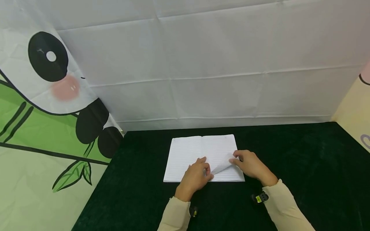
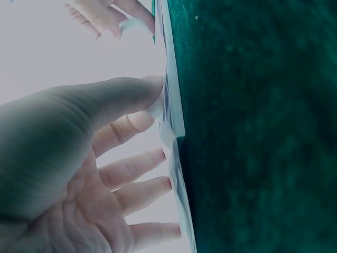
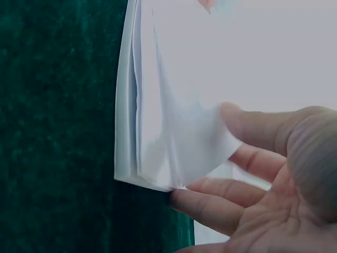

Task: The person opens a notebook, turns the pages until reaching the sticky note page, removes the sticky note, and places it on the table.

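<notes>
The open, rectangular notebook of white ruled paper (image 1: 183, 154) lies flat on the dark green, velvety cloth (image 1: 138, 183), near the cloth's far edge. The right hand (image 1: 250, 165) pinches a thin white leaf (image 1: 223, 164) of its right half between thumb and fingers; the raised leaf curves into a pointed fold. The left hand (image 1: 195, 176) pinches the fold's narrow end at the near edge, right of the spine, remaining fingers extended. The leaf is probably light, flexible and easily creased or torn; grip its loose corner lightly.
</notes>
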`<state>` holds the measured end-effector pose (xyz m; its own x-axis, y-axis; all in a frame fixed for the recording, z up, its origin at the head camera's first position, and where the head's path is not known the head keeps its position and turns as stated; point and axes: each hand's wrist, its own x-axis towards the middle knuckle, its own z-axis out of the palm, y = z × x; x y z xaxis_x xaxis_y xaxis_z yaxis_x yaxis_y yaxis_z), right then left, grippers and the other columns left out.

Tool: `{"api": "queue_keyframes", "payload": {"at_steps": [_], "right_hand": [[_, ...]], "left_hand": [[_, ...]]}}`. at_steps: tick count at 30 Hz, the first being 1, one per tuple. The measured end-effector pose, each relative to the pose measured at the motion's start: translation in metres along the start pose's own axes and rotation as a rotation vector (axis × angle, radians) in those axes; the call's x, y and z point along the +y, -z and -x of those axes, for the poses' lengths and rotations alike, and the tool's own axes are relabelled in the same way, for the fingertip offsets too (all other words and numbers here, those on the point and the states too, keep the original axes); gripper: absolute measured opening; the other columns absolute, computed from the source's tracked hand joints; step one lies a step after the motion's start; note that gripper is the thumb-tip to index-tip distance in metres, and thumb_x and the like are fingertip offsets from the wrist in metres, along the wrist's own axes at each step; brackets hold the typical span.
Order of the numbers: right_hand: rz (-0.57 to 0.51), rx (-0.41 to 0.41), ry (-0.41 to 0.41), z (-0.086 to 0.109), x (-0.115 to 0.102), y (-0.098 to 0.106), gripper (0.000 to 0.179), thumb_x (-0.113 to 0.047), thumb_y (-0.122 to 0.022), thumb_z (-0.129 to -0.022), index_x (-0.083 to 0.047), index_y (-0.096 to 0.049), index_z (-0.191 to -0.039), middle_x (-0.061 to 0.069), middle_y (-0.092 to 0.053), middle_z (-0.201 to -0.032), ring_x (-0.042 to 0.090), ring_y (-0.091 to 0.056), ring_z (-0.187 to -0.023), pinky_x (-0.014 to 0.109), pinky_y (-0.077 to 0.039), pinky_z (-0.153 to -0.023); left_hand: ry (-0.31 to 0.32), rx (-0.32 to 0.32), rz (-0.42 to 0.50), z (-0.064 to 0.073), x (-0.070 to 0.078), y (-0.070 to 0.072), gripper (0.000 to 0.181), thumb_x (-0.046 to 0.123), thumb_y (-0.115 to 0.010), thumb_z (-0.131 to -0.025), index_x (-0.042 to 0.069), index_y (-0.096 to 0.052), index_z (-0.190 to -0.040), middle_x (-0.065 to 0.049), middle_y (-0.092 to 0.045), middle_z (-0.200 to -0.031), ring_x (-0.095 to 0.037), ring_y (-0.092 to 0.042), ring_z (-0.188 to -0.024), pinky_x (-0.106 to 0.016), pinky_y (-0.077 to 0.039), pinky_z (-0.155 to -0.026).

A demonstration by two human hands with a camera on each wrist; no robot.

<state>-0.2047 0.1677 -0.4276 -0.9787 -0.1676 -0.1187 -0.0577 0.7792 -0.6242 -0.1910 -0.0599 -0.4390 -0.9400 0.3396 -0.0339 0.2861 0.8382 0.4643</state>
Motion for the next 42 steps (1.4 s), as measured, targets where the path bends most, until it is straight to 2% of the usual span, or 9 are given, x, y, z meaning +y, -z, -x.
{"api": "queue_keyframes", "payload": {"at_steps": [6,12,17,19,22,26,31,37,42], "right_hand": [[0.019,-0.002,-0.022,0.0,-0.002,-0.005,0.078,-0.032,-0.078,-0.087,0.007,-0.04,-0.143,0.032,-0.056,-0.136,0.042,-0.06,-0.12,0.055,-0.052,-0.099],[0.068,-0.061,-0.072,0.001,-0.004,-0.008,0.106,-0.04,-0.088,-0.074,0.009,-0.031,-0.149,0.036,-0.046,-0.147,0.049,-0.053,-0.129,0.061,-0.046,-0.106],[0.161,-0.105,-0.01,0.003,-0.005,-0.006,0.105,-0.038,-0.091,-0.068,0.002,-0.039,-0.15,0.03,-0.034,-0.158,0.051,-0.043,-0.139,0.064,-0.04,-0.111],[0.189,-0.121,0.007,0.003,-0.005,-0.006,0.104,-0.037,-0.092,-0.067,-0.001,-0.04,-0.151,0.028,-0.031,-0.161,0.051,-0.04,-0.141,0.064,-0.038,-0.112],[0.195,-0.141,-0.001,0.004,-0.005,-0.006,0.105,-0.035,-0.092,-0.066,-0.004,-0.039,-0.152,0.027,-0.032,-0.161,0.05,-0.039,-0.142,0.064,-0.036,-0.114],[0.217,-0.168,0.01,0.003,-0.006,-0.007,0.103,-0.035,-0.091,-0.068,-0.008,-0.039,-0.153,0.028,-0.031,-0.161,0.052,-0.037,-0.143,0.066,-0.034,-0.114],[0.245,-0.184,0.02,0.001,-0.007,-0.008,0.097,-0.035,-0.09,-0.071,-0.013,-0.042,-0.153,0.03,-0.03,-0.161,0.055,-0.036,-0.142,0.069,-0.032,-0.113],[0.237,-0.209,0.015,0.001,-0.007,-0.008,0.096,-0.033,-0.088,-0.073,-0.012,-0.041,-0.154,0.029,-0.026,-0.163,0.052,-0.029,-0.148,0.072,-0.026,-0.115],[0.246,-0.22,0.008,0.001,-0.009,-0.007,0.096,-0.034,-0.088,-0.074,-0.012,-0.04,-0.154,0.028,-0.026,-0.163,0.052,-0.027,-0.149,0.073,-0.026,-0.115]], "left_hand": [[0.0,0.031,0.014,0.0,-0.007,0.008,0.025,0.014,-0.072,-0.088,0.016,-0.056,-0.069,-0.015,-0.058,-0.147,-0.033,-0.063,-0.118,-0.048,-0.053,-0.093],[-0.003,0.052,0.041,-0.002,-0.012,0.01,0.02,0.012,-0.068,-0.087,0.015,-0.056,-0.071,-0.014,-0.062,-0.143,-0.024,-0.061,-0.094,-0.029,-0.044,-0.066],[0.02,0.076,0.032,-0.003,-0.012,0.012,0.017,0.013,-0.069,-0.087,0.015,-0.058,-0.074,-0.009,-0.071,-0.089,-0.017,-0.055,-0.069,-0.026,-0.038,-0.054],[0.038,0.086,0.018,-0.004,-0.013,0.014,0.017,0.014,-0.07,-0.087,0.015,-0.059,-0.075,-0.003,-0.059,-0.073,-0.015,-0.049,-0.062,-0.029,-0.043,-0.059],[0.066,0.116,0.006,-0.004,-0.015,0.014,0.017,0.016,-0.072,-0.086,0.016,-0.059,-0.075,0.001,-0.058,-0.07,-0.014,-0.048,-0.063,-0.043,-0.054,-0.082],[0.126,0.161,-0.002,-0.004,-0.017,0.015,0.018,0.017,-0.074,-0.084,0.016,-0.06,-0.073,-0.002,-0.062,-0.072,-0.019,-0.053,-0.071,-0.06,-0.045,-0.106],[0.237,0.203,0.023,-0.006,-0.021,0.018,0.017,0.02,-0.075,-0.083,0.005,-0.067,-0.082,-0.009,-0.067,-0.075,-0.033,-0.066,-0.087,-0.065,-0.032,-0.117],[0.412,0.227,0.061,-0.005,-0.033,0.025,0.032,0.025,-0.071,-0.086,-0.007,-0.066,-0.087,-0.02,-0.067,-0.082,-0.042,-0.066,-0.103,-0.065,-0.028,-0.119],[0.528,0.221,0.088,-0.001,-0.051,0.039,0.049,0.03,-0.065,-0.092,-0.01,-0.063,-0.12,-0.027,-0.069,-0.115,-0.038,-0.064,-0.1,-0.059,-0.047,-0.101]]}}
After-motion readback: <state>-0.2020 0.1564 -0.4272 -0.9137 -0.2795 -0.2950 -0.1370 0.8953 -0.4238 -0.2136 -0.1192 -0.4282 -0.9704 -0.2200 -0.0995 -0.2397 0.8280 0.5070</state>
